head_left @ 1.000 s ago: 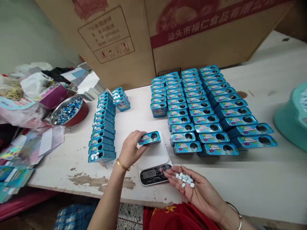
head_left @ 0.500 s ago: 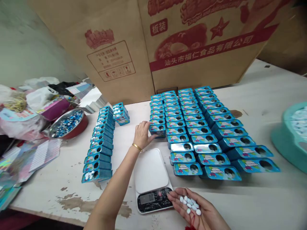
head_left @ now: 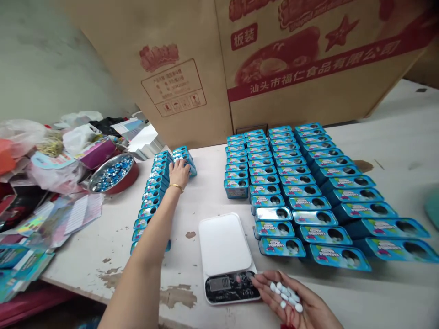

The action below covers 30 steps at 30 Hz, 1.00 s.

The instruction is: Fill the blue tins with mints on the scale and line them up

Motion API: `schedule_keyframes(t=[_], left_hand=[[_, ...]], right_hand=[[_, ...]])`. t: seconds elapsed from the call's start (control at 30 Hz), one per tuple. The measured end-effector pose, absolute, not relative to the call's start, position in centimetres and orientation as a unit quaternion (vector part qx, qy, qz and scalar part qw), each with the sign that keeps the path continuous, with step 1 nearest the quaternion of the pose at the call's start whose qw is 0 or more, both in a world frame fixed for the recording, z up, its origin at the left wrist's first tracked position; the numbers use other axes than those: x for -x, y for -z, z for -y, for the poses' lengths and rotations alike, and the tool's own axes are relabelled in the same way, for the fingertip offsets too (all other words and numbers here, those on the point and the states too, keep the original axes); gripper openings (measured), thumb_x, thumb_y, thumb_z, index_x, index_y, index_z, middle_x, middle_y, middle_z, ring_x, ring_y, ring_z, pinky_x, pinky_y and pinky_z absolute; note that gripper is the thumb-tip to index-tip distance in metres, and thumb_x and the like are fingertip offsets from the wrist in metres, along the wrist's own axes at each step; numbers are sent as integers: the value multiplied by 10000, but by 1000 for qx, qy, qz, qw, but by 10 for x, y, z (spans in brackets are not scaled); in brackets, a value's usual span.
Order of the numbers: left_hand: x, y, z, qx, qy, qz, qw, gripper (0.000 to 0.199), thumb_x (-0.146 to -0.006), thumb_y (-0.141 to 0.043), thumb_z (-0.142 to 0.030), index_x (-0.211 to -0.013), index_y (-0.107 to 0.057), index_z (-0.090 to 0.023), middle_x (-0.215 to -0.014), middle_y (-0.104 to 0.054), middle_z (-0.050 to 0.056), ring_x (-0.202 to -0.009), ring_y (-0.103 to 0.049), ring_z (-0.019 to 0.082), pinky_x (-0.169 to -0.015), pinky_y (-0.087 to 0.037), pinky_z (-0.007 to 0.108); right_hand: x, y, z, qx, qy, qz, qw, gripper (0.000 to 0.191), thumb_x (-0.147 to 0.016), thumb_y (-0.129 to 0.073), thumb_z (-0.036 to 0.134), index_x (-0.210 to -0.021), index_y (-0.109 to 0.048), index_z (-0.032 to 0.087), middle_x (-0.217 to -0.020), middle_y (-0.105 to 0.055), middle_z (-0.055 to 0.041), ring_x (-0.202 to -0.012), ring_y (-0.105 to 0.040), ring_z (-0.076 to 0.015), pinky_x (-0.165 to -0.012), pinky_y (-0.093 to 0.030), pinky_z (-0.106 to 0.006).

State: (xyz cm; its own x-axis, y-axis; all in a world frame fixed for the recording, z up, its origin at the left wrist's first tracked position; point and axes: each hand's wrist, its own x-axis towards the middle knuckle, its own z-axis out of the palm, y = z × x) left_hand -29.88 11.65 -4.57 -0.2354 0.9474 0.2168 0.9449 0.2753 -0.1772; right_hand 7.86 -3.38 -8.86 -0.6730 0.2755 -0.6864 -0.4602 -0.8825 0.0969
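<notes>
My left hand reaches over the small group of blue candy tins at the back left. Its fingers curl down around the nearest tin of that group, and the fingertips are partly hidden. Palm up, my right hand cups several white candies at the lower right. Its fingertips are at the right front corner of the white kitchen scale, whose bare plate goes with a display that appears to read 0.0. A long row of blue tins, some with white candies on their lids, runs beside my left forearm, which hides part of it.
Several columns of blue tins with round lid openings stand right of the scale. Behind is a large cardboard box. A metal bowl of blue-wrapped pieces, plastic bags and printed sheets lie left. A teal tub shows at the right edge.
My left hand has left the front tin of the middle column and moved left and back to the small tin group. My right hand still cups the candies. The view has shifted left.
</notes>
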Motion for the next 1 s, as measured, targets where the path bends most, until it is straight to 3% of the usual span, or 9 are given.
schedule_keyframes(t=[0.17, 0.3, 0.53, 0.67, 0.8, 1.0], left_hand=[[249, 1, -58, 691, -51, 714, 103, 174, -847, -495, -310, -882, -599, -175, -1034, -560, 107, -928, -545, 240, -795, -408, 358], [192, -20, -7, 776, -70, 624, 50, 154, -842, -526, -337, -791, -575, -200, -884, -577, 64, -767, -557, 198, -649, -417, 308], [139, -1, 17, 797, -40, 602, -30, 119, -790, -612, -302, -825, -558, -203, -821, -598, 53, -741, -584, 211, -637, -427, 321], [155, -2, 12, 758, 64, 638, -117, 409, -718, -663, -495, -976, -549, -199, -903, -635, 47, -789, -597, 210, -695, -444, 320], [194, 19, -1, 599, 218, 701, -319, 566, -798, -419, -661, -1012, -608, -173, -1038, -653, 84, -935, -586, 215, -819, -448, 325], [230, 74, 5, 491, 222, 728, -424, 780, -748, -335, -760, -1101, -631, -131, -1056, -675, 138, -908, -632, 246, -756, -502, 341]], right_hand=[[-80, 82, 35, 366, -897, -113, 220, 197, -763, -664, 195, -859, -697, 25, -985, -710, -211, -1000, -654, -255, -910, -510, -307], [-79, 80, 39, 369, -901, -85, 212, 184, -791, -632, 190, -874, -683, 34, -983, -709, -211, -973, -667, -244, -863, -533, -295], [-88, 76, 49, 380, -896, -67, 218, 157, -792, -621, 156, -884, -672, 40, -968, -708, -217, -959, -672, -246, -859, -534, -297], [-95, 78, 52, 396, -888, -55, 225, 138, -802, -600, 141, -887, -664, 53, -949, -716, -197, -941, -680, -237, -841, -546, -297], [-100, 80, 57, 394, -889, -36, 231, 164, -829, -554, 137, -936, -650, 56, -977, -713, -191, -964, -671, -234, -835, -550, -299], [-108, 78, 69, 391, -887, -39, 244, 177, -823, -554, 131, -947, -646, 46, -990, -706, -208, -990, -661, -246, -851, -544, -304]])
